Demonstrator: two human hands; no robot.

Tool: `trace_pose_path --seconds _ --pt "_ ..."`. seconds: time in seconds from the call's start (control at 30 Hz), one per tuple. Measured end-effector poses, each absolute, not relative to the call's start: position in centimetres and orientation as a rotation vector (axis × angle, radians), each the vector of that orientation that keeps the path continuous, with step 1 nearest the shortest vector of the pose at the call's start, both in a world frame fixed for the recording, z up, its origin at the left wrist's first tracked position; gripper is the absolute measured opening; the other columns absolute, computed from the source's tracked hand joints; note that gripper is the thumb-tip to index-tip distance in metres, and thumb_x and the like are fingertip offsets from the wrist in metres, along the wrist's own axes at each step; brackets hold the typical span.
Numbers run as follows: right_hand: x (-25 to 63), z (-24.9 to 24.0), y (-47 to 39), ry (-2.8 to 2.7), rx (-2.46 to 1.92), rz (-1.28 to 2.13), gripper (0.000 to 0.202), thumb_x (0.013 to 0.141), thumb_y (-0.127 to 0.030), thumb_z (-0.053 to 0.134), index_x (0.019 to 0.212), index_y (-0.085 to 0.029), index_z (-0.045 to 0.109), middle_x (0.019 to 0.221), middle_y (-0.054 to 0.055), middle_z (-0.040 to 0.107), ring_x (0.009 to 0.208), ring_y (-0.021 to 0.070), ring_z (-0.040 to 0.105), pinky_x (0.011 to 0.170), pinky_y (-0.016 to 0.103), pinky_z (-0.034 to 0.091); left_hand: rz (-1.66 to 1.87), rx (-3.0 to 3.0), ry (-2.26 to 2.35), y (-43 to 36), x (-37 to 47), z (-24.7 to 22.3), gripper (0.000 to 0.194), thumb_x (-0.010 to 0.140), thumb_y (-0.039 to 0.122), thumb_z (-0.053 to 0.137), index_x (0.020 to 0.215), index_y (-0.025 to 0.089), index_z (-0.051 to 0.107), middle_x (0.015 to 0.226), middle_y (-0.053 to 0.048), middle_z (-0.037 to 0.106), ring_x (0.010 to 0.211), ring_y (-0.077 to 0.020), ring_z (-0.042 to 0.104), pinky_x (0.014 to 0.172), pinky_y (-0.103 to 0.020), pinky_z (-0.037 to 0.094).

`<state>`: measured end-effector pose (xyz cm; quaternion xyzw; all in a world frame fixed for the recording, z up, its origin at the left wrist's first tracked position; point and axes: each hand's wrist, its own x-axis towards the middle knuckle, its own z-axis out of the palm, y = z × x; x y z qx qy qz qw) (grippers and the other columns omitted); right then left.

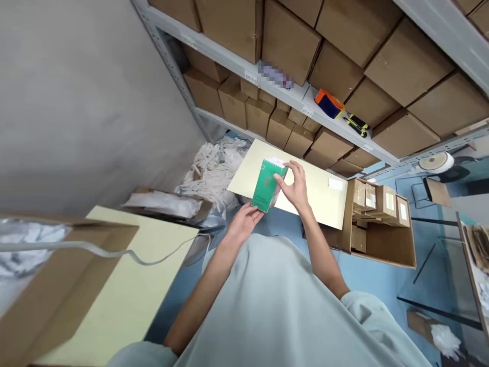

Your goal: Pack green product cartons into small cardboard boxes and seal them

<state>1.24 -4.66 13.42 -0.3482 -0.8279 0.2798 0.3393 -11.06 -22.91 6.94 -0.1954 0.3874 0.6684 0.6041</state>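
A small green carton (265,186) with a pink side and a white top is held up in front of me, tilted, over the pale table. My left hand (244,223) supports its lower end from beneath with the fingertips. At its upper right edge, my right hand (295,184) pinches the carton between thumb and fingers. The underside of the carton and part of its far side are hidden.
Behind the pale table (313,199) stands a shelf (229,48) full of brown boxes, with an orange tape dispenser (329,104) and yellow-black pliers (357,124). An open carton (393,250) holds small boxes. A white cable (148,263) crosses the left table.
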Motion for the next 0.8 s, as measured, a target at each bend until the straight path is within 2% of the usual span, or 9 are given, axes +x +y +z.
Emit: trace_pose_path --seconds 0.13,0.27,0.43,0.53,0.63,0.73,0.8 --pt "-1.1 13.1 -4.4 -2.072 -1.064 0.798 0.047 0.107 -0.063 0.076 0.137 -0.027 0.075 0.14 0.015 0.076 0.134 0.0319 0.071 0.124 0.055 0.058 1.425 -0.516 0.94 -21.5 -15.0 6.7 0.005 0.107 0.019 0.067 0.105 0.021 0.07 0.102 -0.009 0.083 0.097 -0.0233 0.084 0.102 -0.039 0.069" --pt "-1.9 12.2 -4.1 -2.014 -1.143 0.866 0.051 0.109 -0.067 0.071 0.14 -0.026 0.074 0.142 0.015 0.077 0.123 0.0286 0.074 0.111 0.048 0.063 1.299 -0.547 0.954 -20.5 -17.0 6.4 0.015 0.114 0.021 0.059 0.105 0.019 0.07 0.097 -0.009 0.08 0.09 -0.0223 0.083 0.096 -0.038 0.07" --pt "-1.4 11.4 -2.9 -1.901 -1.186 0.934 0.058 0.108 -0.076 0.065 0.137 -0.027 0.073 0.147 0.015 0.073 0.123 0.0264 0.076 0.103 0.042 0.067 1.228 -0.504 0.957 -18.9 -18.1 6.6 0.017 0.108 0.005 0.061 0.104 0.017 0.073 0.097 -0.009 0.083 0.091 -0.0191 0.083 0.094 -0.031 0.069" --pt "-1.0 11.2 -2.0 -1.789 -1.174 1.027 0.063 0.104 -0.081 0.067 0.136 -0.027 0.071 0.147 0.015 0.072 0.12 0.0253 0.078 0.1 0.041 0.068 1.207 -0.423 0.948 -17.6 -18.2 6.8 0.024 0.1 -0.002 0.068 0.113 0.016 0.076 0.105 -0.01 0.086 0.095 -0.0192 0.084 0.101 -0.031 0.068" --pt "-0.8 11.2 -1.4 -1.736 -1.194 1.063 0.067 0.098 -0.082 0.075 0.137 -0.028 0.067 0.149 0.014 0.072 0.118 0.0248 0.079 0.101 0.041 0.068 1.24 -0.365 0.982 -16.5 -17.9 6.9 0.033 0.091 -0.007 0.073 0.113 0.017 0.075 0.105 -0.009 0.086 0.097 -0.0189 0.085 0.108 -0.033 0.067" --pt "-0.7 11.3 -0.7 -1.679 -1.245 1.054 0.071 0.092 -0.08 0.083 0.137 -0.028 0.065 0.147 0.012 0.073 0.119 0.0252 0.078 0.103 0.042 0.067 1.266 -0.355 1.004 -15.5 -17.5 6.9 0.029 0.089 -0.003 0.077 0.104 0.02 0.071 0.099 -0.006 0.084 0.097 -0.0189 0.084 0.111 -0.034 0.066" --pt "-0.4 11.3 0.1 -1.616 -1.244 1.071 0.07 0.091 -0.08 0.084 0.133 -0.028 0.064 0.142 0.012 0.075 0.116 0.0254 0.077 0.1 0.041 0.068 1.269 -0.375 0.981 -14.8 -17.4 6.9 0.016 0.096 0.01 0.078 0.102 0.021 0.07 0.101 -0.007 0.083 0.099 -0.0211 0.085 0.109 -0.036 0.067"
